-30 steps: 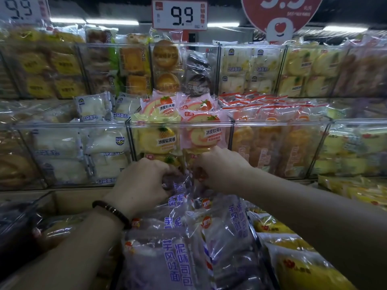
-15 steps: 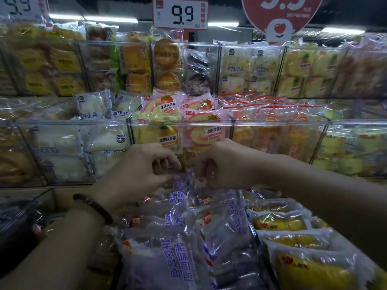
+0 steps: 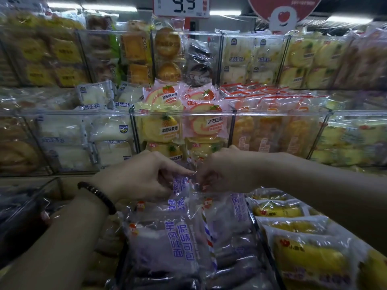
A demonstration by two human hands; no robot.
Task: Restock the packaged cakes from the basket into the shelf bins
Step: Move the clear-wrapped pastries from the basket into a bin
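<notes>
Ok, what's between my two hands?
In the head view, the crinkled top edge of a purple-lettered packet spans the gap between left hand and right hand; both pinch it.

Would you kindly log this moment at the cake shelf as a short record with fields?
left hand: pinches a wrapper top at the far end of the purple-lettered packets
right hand: fingers curled on a wrapper top beside it
left wrist: dark bead bracelet
right of that row: yellow packets
behind the hands: clear bin holding yellow and pink roll cakes
overhead: price sign reading 9.9
</notes>
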